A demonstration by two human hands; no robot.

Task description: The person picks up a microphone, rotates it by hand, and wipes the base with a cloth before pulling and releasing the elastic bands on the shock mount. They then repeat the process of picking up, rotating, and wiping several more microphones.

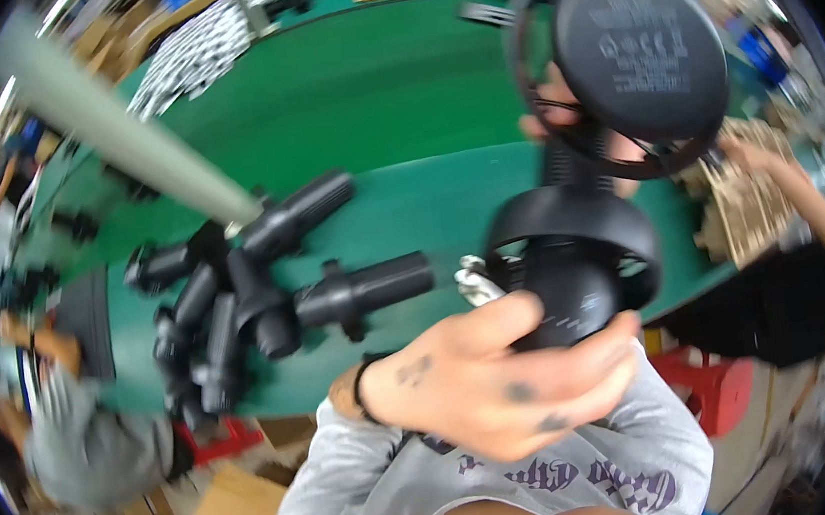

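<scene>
Over the near right part of the green table I hold a black device with a round, printed disc (647,47) at its upper end, a thin black ring around that disc, and a curved hood (569,216) over a dark dome (567,291) below. My left hand (505,373) wraps round the underside of the dome, thumb and fingers on opposite sides. Partly hidden behind the disc, my right hand (558,106) has its fingers bent round the dark neck. A small white and silver piece (476,279) shows beside the dome; its kind is unclear.
Several black cylindrical parts (365,288) lie piled on the green table (465,182), left of my hands. A pale pole (127,127) rises at the left. Co-workers' arms (797,187) reach in from both sides, beside a cardboard tray (753,192) at right. A red stool (713,392) stands below.
</scene>
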